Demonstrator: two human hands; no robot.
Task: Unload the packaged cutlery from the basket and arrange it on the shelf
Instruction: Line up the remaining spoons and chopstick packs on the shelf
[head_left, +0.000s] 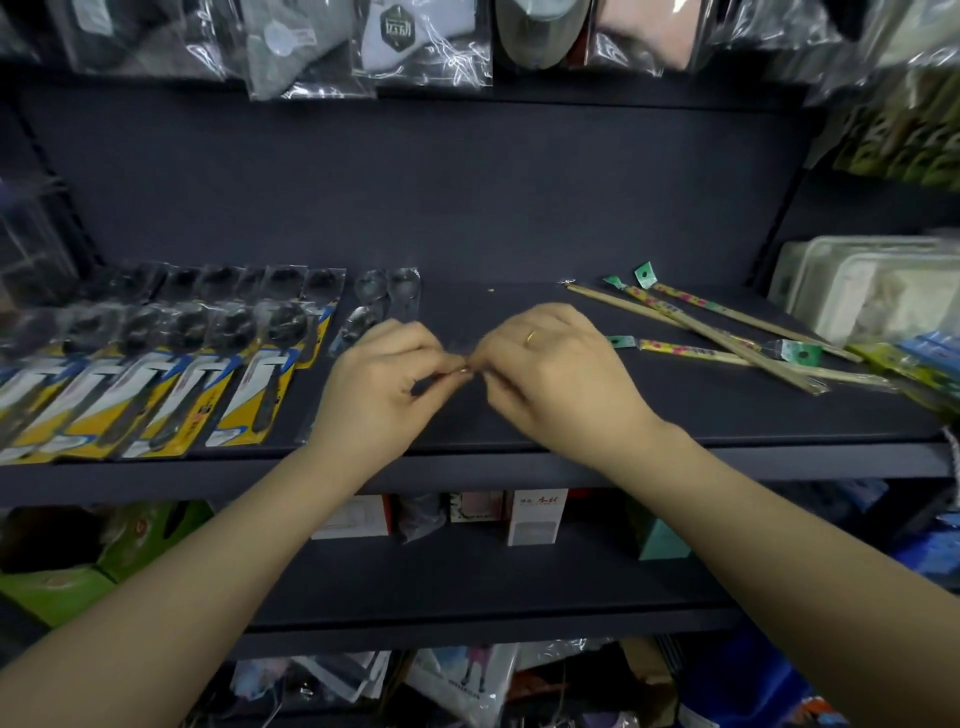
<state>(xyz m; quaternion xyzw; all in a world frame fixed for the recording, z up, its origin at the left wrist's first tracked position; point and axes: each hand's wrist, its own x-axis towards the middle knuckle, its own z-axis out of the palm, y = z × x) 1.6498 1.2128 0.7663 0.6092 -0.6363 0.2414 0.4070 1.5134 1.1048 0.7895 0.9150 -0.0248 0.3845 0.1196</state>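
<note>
hands meet, curled fingers pinching something small.

Both forearms are seen bare, with no sleeves worn. A thin gold ring is worn on a finger of the right hand.

dark grey shelf, yellow-and-blue spoon cards, green-tagged floral-patterned chopsticks, gold ring.
</note>
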